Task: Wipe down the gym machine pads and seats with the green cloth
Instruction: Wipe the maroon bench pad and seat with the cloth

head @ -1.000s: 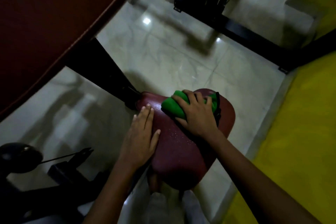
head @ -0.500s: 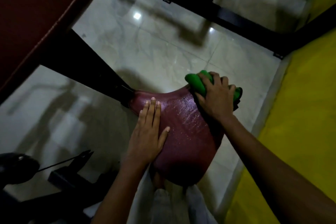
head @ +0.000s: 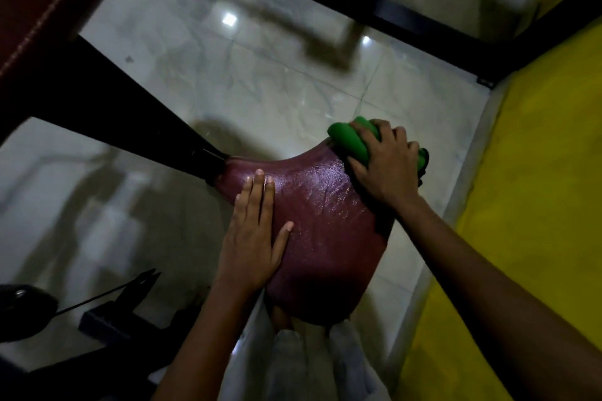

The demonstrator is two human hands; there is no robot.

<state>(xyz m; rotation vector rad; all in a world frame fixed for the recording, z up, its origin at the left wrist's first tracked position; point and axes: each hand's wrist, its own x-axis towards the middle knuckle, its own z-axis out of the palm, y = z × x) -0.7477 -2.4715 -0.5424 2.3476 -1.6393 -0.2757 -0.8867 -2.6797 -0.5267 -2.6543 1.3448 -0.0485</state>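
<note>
The right hand [head: 387,163] reaches forward on a nearly straight arm, fingers curled over the bunched green cloth [head: 350,140] and pressing it down at the far right corner of the maroon seat [head: 329,231]. The cloth bulges out from under the fingers and hangs a little past the seat's edge on the right. The left hand [head: 254,238] lies flat on the seat's left side, palm down, fingers straight and close together, thumb spread toward the middle; it holds nothing. The seat's surface glistens between the two hands. I count two hands, one cloth and one seat, which sits on a black frame bar [head: 107,107] running up to the left over a pale tiled floor [head: 260,75]. A yellow wall [head: 537,189] stands along the right.
</note>
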